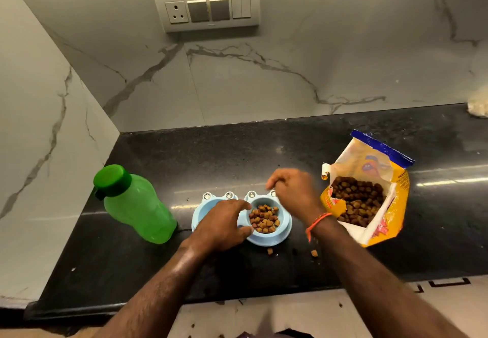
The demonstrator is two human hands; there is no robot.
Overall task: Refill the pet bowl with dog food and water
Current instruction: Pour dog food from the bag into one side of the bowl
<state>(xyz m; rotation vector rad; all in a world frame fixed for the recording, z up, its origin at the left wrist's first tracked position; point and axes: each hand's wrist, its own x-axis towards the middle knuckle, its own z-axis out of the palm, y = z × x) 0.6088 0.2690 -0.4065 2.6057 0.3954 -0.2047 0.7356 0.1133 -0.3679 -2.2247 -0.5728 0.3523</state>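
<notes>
A light blue double pet bowl (266,237) sits on the black counter. Its right cup holds brown kibble (264,219); its left cup is mostly hidden under my left hand (224,225), which rests on the bowl's middle, thumb and fingers at the right cup's rim. My right hand (293,192) hovers just above the right cup's far edge, fingers curled and blurred; whether it holds kibble I cannot tell. An open yellow and blue dog food bag (369,192) lies to the right, full of kibble. A green water bottle (132,203) with its cap on stands to the left.
Two loose kibble pieces (270,251) lie on the black counter (184,158) in front of the bowl. Marble walls close the counter at the back and left, with a switch panel (208,7) above. The counter's front edge runs below my forearms.
</notes>
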